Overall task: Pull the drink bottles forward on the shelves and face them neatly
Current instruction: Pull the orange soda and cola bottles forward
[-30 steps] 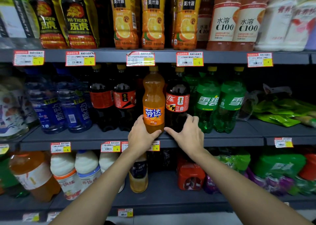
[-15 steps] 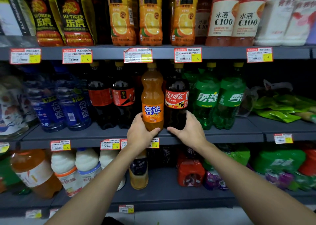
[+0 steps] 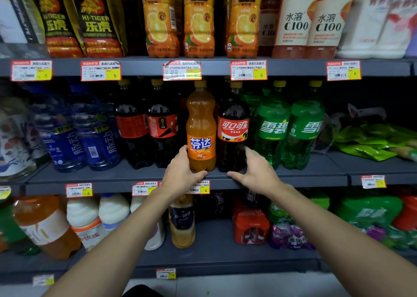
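2 bare forearms reach up from the bottom of the view, crossing in front of the lower shelf, where white milk-drink bottles and a red multipack stand.

The left hand grips the base of the orange soda bottle - its fingers are curled against the bottle's left side and the thumb lies across the front of its foot. The right hand holds the cola bottle the same way, mirrored: its fingers curve round the lower right flank, and the thumb lies along the shelf lip in front of the base.

Both bottles stand upright, side by side and touching, at the front edge of the middle shelf, labels facing out, just above a yellow price tag.

To their right, 2 green soda bottles stand slightly further back, with green packets lying beyond them. To the left, 2 dark cola bottles sit deeper on the shelf, next to blue drink bottles.

On the top shelf - furthest up - orange juice bottles line the front edge.
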`<state>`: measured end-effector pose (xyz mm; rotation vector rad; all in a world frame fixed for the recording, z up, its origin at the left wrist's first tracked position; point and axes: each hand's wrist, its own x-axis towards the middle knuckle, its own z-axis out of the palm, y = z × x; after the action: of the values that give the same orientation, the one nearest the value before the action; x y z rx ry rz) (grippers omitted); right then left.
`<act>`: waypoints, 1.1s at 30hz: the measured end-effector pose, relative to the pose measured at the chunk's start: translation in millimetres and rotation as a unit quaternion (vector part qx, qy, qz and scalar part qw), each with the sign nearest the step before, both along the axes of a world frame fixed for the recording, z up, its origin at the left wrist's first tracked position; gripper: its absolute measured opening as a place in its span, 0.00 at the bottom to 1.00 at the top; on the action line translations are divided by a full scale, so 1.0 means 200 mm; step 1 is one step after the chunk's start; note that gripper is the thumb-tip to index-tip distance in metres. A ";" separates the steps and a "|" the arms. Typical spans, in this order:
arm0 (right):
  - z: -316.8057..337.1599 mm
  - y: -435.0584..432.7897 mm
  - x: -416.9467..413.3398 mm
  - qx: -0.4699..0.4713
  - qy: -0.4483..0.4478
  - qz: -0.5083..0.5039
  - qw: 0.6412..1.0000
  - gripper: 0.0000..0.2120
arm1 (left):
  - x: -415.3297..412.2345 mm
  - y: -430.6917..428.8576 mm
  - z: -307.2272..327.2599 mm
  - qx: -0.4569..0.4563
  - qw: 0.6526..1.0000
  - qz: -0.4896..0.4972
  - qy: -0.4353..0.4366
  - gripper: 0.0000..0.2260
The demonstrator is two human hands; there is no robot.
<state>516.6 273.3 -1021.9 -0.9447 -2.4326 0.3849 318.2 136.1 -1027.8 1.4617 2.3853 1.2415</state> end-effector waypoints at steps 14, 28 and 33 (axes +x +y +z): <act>0.01 0.05 -0.03 -0.044 0.005 0.010 0.999 0.40 | -0.02 0.03 0.00 -0.045 0.989 0.042 0.131 0.45; -0.02 0.04 -0.03 -0.017 -0.002 0.005 1.000 0.41 | -0.03 0.06 -0.03 -0.057 0.986 0.057 0.145 0.43; -0.02 0.04 -0.03 -0.024 -0.002 0.003 1.000 0.41 | -0.03 0.07 -0.03 -0.053 0.987 0.062 0.141 0.42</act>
<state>511.6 281.9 -1025.1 -0.9585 -2.4400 0.4463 312.9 149.4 -1033.5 1.5711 2.7135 0.9657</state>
